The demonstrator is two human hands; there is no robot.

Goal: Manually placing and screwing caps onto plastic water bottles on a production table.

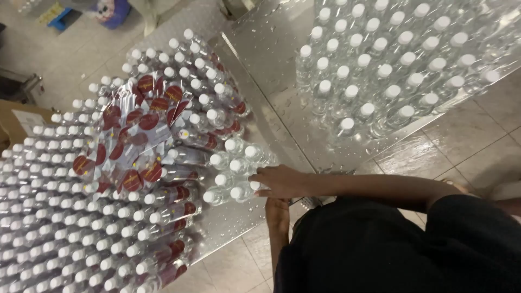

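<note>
My right hand (pixel 279 182) reaches in from the right, its fingers laid flat against a small cluster of clear water bottles with white caps (pixel 234 169) on the wet metal table (pixel 266 59). It does not grip any of them. Just below it, my left hand (pixel 278 216) rests at the table's near edge with its fingers straight and nothing in it. Left of the cluster lie shrink-wrapped packs of bottles with dark red labels (pixel 142 135), some tipped on their sides.
Several unlabelled capped bottles (pixel 380 59) stand together at the table's upper right. More wrapped packs (pixel 65 217) fill the left side. A cardboard box (pixel 19 119) sits at the far left. Tiled floor (pixel 477 146) shows on the right, and my black clothing (pixel 401 249) fills the lower right.
</note>
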